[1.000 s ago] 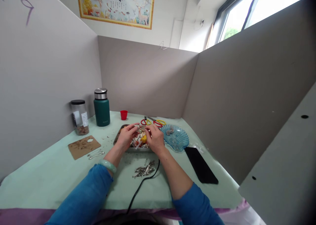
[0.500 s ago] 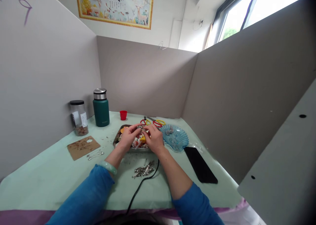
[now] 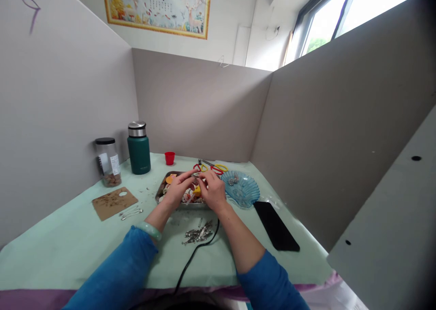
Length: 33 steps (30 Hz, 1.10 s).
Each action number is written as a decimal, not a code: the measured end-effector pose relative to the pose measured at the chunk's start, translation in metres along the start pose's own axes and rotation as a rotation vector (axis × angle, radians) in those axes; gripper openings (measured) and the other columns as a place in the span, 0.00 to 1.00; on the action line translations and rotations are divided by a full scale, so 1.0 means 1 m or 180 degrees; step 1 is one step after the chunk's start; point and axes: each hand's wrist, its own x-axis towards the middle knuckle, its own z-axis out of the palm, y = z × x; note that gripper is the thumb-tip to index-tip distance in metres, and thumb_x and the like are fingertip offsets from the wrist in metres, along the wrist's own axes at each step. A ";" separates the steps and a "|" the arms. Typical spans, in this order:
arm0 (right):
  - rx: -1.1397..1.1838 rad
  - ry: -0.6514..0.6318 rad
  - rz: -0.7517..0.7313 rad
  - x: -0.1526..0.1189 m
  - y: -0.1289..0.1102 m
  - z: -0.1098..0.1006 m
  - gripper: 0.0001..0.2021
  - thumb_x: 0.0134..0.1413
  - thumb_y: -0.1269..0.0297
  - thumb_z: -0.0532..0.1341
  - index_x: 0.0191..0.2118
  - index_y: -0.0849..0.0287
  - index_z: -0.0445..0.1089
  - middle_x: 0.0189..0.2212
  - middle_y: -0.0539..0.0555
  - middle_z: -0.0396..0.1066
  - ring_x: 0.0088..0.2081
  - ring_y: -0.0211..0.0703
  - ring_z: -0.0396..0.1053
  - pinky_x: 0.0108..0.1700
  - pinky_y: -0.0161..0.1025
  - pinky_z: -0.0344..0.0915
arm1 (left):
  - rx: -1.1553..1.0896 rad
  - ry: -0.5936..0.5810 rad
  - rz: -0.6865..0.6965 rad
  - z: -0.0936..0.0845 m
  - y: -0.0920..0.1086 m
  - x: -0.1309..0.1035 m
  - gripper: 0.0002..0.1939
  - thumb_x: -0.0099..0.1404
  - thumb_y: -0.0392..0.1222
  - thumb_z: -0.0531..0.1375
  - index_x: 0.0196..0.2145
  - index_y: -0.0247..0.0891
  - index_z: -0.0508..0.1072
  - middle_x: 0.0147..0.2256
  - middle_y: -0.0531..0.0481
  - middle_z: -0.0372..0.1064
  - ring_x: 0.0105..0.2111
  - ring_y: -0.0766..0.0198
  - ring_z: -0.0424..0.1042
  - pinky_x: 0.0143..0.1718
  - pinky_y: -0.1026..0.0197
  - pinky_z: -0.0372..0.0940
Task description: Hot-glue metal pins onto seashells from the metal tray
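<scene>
Over a metal tray of small colourful pieces, my left hand and my right hand meet at the fingertips. Both pinch a small silvery thing, too tiny to make out. A yellow piece shows in the tray between the hands. Nearer to me lies a pile of small metal clips or pins. To the right of my right hand sits a blue shell-shaped dish with a few metal bits in it.
Scissors and a red cup stand behind the tray. At left are a green flask, a jar, brown card and safety pins. A black phone-like slab lies right; a black cord runs frontward.
The fingers have shifted very slightly around the small thing between them. The whole view has moved a little; the objects on the table stay in place.
</scene>
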 end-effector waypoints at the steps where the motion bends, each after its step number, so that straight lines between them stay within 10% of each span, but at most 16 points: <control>1: -0.0014 0.0017 0.0005 0.000 0.000 0.000 0.07 0.60 0.65 0.54 0.38 0.58 0.69 0.35 0.56 0.70 0.33 0.40 0.68 0.37 0.35 0.65 | -0.0023 0.0000 -0.0007 0.000 0.000 0.000 0.24 0.54 0.45 0.65 0.48 0.34 0.74 0.35 0.46 0.75 0.29 0.66 0.68 0.34 0.63 0.64; 14: 0.0296 0.0129 0.0322 0.001 0.000 0.003 0.06 0.58 0.65 0.55 0.34 0.58 0.68 0.32 0.54 0.69 0.29 0.38 0.65 0.36 0.35 0.64 | -0.0319 -0.0004 -0.0058 0.000 -0.001 0.001 0.24 0.51 0.45 0.67 0.46 0.35 0.75 0.37 0.45 0.74 0.30 0.65 0.70 0.33 0.63 0.66; 24: 0.3165 -0.0317 0.2192 0.014 0.007 -0.005 0.14 0.49 0.52 0.61 0.29 0.58 0.64 0.16 0.44 0.59 0.16 0.31 0.52 0.19 0.30 0.48 | -0.0673 -0.0096 -0.0117 -0.001 0.003 -0.001 0.23 0.52 0.43 0.67 0.46 0.34 0.75 0.31 0.48 0.72 0.28 0.66 0.70 0.32 0.62 0.67; 33: 0.3364 -0.0529 0.2391 0.015 0.001 -0.006 0.19 0.41 0.48 0.66 0.26 0.60 0.65 0.13 0.44 0.58 0.15 0.29 0.50 0.18 0.31 0.43 | -0.0833 -0.0201 -0.0181 -0.004 -0.003 0.004 0.22 0.52 0.43 0.68 0.45 0.34 0.75 0.35 0.46 0.74 0.29 0.66 0.71 0.33 0.62 0.67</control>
